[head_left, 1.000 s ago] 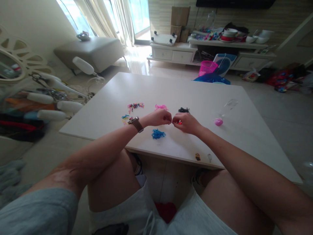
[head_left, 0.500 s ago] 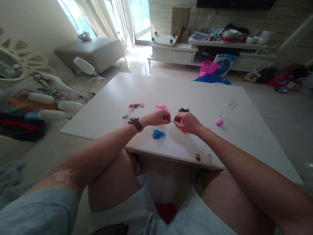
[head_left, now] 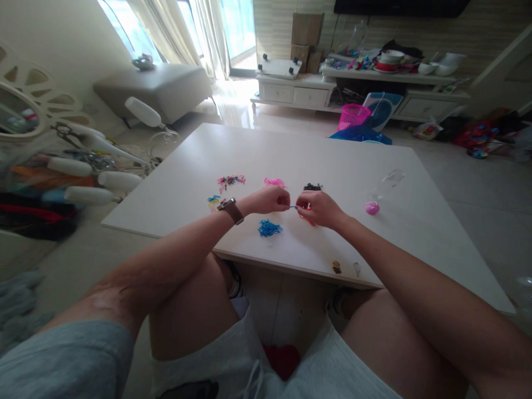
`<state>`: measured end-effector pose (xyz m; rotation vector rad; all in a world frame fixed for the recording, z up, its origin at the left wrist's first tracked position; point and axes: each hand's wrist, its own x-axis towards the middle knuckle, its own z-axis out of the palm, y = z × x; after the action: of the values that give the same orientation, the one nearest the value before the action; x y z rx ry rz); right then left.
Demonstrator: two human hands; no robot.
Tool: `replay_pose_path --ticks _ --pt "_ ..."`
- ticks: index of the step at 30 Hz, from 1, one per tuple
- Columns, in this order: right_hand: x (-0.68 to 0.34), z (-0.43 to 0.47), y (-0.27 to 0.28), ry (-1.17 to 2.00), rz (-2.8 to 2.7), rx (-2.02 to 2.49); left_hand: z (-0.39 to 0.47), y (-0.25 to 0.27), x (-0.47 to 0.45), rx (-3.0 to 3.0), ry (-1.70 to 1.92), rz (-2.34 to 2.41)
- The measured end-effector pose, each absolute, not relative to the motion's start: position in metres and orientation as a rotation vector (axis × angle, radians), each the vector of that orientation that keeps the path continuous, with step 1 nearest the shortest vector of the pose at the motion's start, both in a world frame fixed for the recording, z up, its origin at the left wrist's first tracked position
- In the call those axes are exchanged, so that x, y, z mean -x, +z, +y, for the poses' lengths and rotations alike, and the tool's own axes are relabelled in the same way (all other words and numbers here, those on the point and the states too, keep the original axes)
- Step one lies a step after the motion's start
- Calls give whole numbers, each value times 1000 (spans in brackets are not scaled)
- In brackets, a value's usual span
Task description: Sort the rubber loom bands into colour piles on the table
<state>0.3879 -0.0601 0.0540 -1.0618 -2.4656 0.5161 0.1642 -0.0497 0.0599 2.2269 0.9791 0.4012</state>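
Over the middle of the white table (head_left: 357,160), my left hand (head_left: 274,198) and my right hand (head_left: 316,207) face each other, both closed in a pinch. Stretched across the small gap between their fingertips is a thin blue rubber band (head_left: 292,206). Below my left hand lies a heap of blue rubber bands (head_left: 270,228). Pink bands (head_left: 275,182) sit just beyond it. Red bands (head_left: 308,220) lie partly hidden under my right hand, and black bands (head_left: 312,187) show behind it. Two mixed-colour piles, one of them multicoloured clips or bands (head_left: 231,180), are to the left.
On the right side are a pink round object (head_left: 372,208) and a clear plastic piece (head_left: 393,177). A yellow cartoon charm (head_left: 336,267) and a small clear item (head_left: 357,269) lie near the front edge. Beyond the table stands a pink basket (head_left: 353,116).
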Motion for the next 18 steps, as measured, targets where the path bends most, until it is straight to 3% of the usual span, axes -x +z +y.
replay_pose_path --ticks 18 --pt "-385 -63 62 549 -2532 1000 -38 53 -162 -2266 359 928"
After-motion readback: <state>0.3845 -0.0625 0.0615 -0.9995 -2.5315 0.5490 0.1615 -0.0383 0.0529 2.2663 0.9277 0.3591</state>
